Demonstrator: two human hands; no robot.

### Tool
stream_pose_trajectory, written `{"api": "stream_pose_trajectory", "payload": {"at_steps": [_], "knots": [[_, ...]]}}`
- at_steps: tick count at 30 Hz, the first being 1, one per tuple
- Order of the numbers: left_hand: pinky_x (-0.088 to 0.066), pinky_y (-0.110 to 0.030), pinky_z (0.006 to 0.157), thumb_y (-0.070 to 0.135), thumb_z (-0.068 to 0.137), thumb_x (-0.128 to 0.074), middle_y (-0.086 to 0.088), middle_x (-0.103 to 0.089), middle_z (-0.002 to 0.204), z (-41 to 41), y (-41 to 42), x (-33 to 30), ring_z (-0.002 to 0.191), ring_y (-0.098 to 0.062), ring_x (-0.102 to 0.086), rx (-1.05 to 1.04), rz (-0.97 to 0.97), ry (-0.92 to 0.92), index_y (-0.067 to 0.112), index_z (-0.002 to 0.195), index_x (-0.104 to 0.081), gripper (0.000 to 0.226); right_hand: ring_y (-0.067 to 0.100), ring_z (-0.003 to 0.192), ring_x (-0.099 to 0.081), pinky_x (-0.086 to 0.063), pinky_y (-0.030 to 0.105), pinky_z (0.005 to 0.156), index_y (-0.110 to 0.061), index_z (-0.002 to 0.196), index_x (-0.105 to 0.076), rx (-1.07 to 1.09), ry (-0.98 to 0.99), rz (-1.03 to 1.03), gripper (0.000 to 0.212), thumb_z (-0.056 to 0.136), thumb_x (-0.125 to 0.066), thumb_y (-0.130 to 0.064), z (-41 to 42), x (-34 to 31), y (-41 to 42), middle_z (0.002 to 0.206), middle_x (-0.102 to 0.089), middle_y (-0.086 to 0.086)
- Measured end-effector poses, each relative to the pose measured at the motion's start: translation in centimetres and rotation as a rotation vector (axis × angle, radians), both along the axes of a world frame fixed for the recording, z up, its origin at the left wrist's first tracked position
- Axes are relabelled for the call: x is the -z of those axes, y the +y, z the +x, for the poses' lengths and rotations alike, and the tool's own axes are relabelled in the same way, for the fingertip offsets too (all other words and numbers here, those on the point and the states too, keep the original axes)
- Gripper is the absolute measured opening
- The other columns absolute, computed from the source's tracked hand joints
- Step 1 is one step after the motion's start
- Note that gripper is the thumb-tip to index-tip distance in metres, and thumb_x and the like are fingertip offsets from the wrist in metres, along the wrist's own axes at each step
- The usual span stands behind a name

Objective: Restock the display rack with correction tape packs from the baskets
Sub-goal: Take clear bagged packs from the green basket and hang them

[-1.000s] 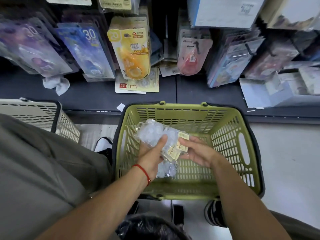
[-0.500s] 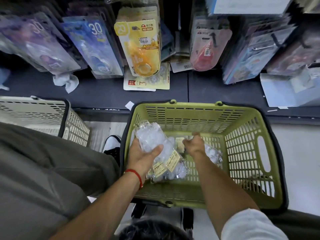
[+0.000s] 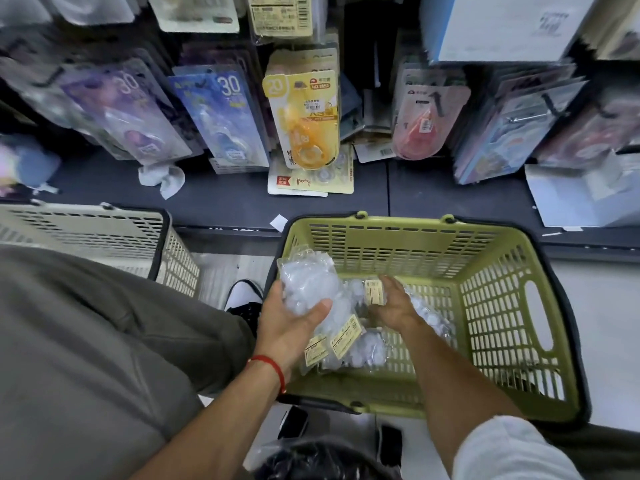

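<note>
Hands [image 3: 291, 323] [image 3: 394, 306] each grasping clear packs [image 3: 308, 289] over green basket [image 3: 502, 306], dark shelf [image 3: 225, 199] beyond.

Two baskets [image 3: 433, 244], two hands [image 3: 287, 327].

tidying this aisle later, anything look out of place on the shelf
Yes. A crumpled white scrap lies on the dark shelf under the hanging packs, and a yellow pack lies flat there instead of hanging on a hook.

Olive-green slotted basket [image 3: 498, 306], beige slotted basket [image 3: 86, 233], clear packs [image 3: 311, 289] with yellow labels, red wrist string [image 3: 273, 367], dark grey shelf [image 3: 225, 199]
</note>
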State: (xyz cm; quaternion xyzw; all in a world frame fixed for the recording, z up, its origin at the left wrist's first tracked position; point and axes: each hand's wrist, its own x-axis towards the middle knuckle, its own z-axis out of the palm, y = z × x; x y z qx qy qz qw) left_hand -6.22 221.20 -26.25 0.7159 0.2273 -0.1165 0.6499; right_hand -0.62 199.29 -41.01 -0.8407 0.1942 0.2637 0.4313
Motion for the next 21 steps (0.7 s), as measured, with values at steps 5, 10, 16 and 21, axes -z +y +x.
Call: {"api": "stream_pose_trajectory", "payload": {"at_steps": [5,10,16,21], "knots": [[-0.062,-0.021,0.078,0.014,0.083,-0.088,0.012,-0.074,0.117,-0.1,1.0,-0.8,0.1,-0.005,-0.074,0.022,0.027,0.016,0.032,0.127,-0.059,0.055,0.037,0.143,-0.045,-0.038,0.036,0.118,-0.026,0.162,-0.03,0.196,0.031,0.098,0.091,0.089,-0.079,-0.004,1.2,0.6,0.9,0.159,-0.028,0.015],[-0.063,-0.029,0.086,0.015,0.082,-0.089,0.006,-0.075,0.12,0.1,0.7,-0.8,0.107,-0.011,-0.073,0.022,0.041,0.017,0.029,0.129,-0.06,0.056,0.028,0.121,-0.065,-0.05,0.037,0.108,-0.022,0.152,-0.047,0.12,0.026,0.215,0.074,0.089,-0.083,-0.012,1.3,-0.3,1.3,0.135,-0.067,0.011],[-0.053,-0.016,0.072,0.021,0.08,-0.091,0.013,-0.07,0.112,1.0,0.8,-0.7,0.094,0.0,-0.07,-0.059,0.043,-0.046,0.035,0.109,-0.055,0.049,0.03,0.092,-0.075,-0.063,0.043,0.071,-0.022,0.119,-0.073,-0.075,-0.105,0.144,0.033,0.088,-0.083,-0.016,1.7,-9.8,-3.7,0.104,-0.077,0.006],[-0.055,-0.035,0.09,0.032,0.084,-0.088,0.009,-0.068,0.119,2.7,0.6,-2.8,0.107,-0.015,-0.068,-0.197,0.011,-0.177,0.034,0.121,-0.053,0.05,0.019,0.076,-0.071,-0.056,0.028,0.06,-0.024,0.096,-0.077,0.158,-0.45,0.09,0.005,0.094,-0.078,-0.029,-0.3,-20.9,-9.7,0.086,-0.078,-0.002]]}}
